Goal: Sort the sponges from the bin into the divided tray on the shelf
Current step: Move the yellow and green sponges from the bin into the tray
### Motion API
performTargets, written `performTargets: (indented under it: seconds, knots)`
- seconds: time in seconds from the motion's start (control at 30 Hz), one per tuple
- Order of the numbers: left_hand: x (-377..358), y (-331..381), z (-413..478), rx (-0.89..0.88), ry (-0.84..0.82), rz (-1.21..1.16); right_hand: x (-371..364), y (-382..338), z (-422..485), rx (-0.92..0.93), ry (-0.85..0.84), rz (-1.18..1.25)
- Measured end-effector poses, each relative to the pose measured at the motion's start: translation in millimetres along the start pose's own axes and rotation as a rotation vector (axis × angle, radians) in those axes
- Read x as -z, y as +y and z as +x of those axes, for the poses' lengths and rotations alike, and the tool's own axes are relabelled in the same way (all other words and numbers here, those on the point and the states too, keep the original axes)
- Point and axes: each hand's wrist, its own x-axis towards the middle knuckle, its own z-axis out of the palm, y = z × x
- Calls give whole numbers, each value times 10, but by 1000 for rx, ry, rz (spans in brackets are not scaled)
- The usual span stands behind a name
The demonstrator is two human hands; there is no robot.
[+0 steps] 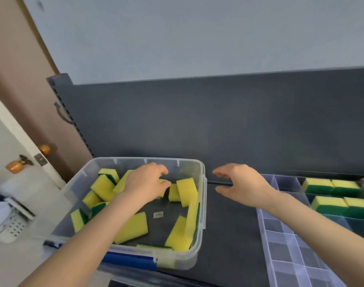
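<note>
One dark shelf [228,224], pale wall [177,34]

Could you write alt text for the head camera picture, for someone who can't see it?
A person's left hand reaches into a clear bin of yellow-green sponges; the right hand hovers open beside a divided tray that holds a few.

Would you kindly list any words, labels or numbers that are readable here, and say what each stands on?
Small white sticker on the floor of the clear bin: too blurred to read.
No other writing shows on the sponges, the divided tray or the shelf.
</note>
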Motion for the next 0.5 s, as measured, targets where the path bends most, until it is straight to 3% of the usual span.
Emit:
performTargets:
  seconds: [0.23, 0.5]
  knots:
    - [2, -606, -129, 22, -47, -11, -304, -549, 248, 67, -54, -30]
    - [-270, -969, -186, -40, -243, 1, -763, -958, 485, 150, -300, -145]
